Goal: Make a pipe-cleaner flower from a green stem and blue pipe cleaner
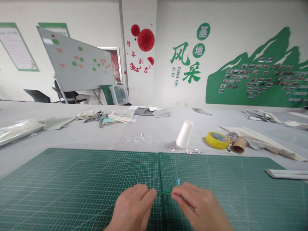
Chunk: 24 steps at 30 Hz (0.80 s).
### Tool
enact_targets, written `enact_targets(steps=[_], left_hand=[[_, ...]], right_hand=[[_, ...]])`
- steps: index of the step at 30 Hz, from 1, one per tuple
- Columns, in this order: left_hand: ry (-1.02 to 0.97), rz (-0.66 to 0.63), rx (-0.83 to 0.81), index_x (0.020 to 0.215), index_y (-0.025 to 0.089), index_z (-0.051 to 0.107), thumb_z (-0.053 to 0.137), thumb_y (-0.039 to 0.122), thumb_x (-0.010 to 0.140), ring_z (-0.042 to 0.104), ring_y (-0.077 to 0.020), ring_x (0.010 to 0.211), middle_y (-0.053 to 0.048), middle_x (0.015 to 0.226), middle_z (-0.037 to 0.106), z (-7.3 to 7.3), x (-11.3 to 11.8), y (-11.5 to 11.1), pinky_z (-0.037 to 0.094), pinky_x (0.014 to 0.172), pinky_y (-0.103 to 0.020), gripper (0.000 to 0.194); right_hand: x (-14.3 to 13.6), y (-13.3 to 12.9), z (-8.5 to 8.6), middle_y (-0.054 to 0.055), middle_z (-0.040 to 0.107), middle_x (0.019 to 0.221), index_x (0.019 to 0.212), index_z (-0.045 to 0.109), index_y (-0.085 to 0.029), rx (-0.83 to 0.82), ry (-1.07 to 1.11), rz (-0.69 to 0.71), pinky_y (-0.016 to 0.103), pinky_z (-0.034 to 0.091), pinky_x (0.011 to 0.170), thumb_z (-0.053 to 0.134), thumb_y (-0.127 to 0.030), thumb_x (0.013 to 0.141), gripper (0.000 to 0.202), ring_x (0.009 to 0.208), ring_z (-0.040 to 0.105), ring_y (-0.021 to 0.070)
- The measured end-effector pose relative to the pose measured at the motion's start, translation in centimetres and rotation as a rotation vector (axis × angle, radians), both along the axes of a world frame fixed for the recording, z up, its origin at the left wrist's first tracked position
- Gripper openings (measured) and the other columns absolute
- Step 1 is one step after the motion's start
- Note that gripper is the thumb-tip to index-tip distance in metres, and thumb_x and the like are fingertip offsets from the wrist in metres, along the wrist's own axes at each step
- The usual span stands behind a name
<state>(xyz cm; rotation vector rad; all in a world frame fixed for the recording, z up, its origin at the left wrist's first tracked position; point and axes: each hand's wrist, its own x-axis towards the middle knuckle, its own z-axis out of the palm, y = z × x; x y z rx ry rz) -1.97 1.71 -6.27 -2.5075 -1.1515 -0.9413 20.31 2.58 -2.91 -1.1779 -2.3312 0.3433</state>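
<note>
Left hand [133, 208] and right hand [198, 208] both pinched shut on thin green strip [165, 192], stretched between fingertips just above green cutting mat [72, 186]. White cone spool [184, 134], yellow tape roll [218, 140] beyond on surface.

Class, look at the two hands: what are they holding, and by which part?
A thin green strand, pinched at its ends: left hand holds the left end, right hand the right end, above the cutting mat.

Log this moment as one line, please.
left hand: pinches green strip | right hand: pinches other end | under: cutting mat | behind: white cone, yellow tape
</note>
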Motion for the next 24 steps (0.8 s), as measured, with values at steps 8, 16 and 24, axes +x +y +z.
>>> enact_targets(steps=[8,16,24], left_hand=[[-0.055,0.039,0.020,0.099,0.017,0.060,0.044,0.009,0.091,0.057,-0.0202,0.055,-0.002,0.067,0.059,-0.36,-0.28,0.17,0.046,0.047,-0.030,0.020],[-0.062,0.024,0.028,0.116,0.015,0.059,0.042,0.006,0.091,0.059,-0.0188,0.056,-0.002,0.069,0.062,-0.29,-0.43,0.17,0.050,0.049,-0.030,0.031],[0.029,-0.003,0.046,0.126,0.018,0.058,0.038,0.005,0.091,0.057,-0.0171,0.052,-0.002,0.067,0.059,0.12,-0.58,0.25,0.049,0.044,-0.027,0.043]], right_hand=[[-0.55,-0.20,-0.41,0.000,0.073,0.076,0.083,0.067,-0.024,-0.079,0.086,0.055,0.025,0.046,0.061,0.051,-0.017,0.091,0.019,0.067,0.067,0.0169],[-0.37,-0.03,-0.23,0.000,0.072,0.075,0.084,0.067,-0.023,-0.094,0.032,-0.001,0.026,0.046,0.060,0.046,-0.019,0.094,0.023,0.067,0.067,0.0181],[0.33,0.35,0.31,0.003,0.070,0.076,0.085,0.068,-0.022,-0.025,-0.036,-0.029,0.029,0.046,0.060,0.046,-0.018,0.093,0.024,0.067,0.066,0.0201]])
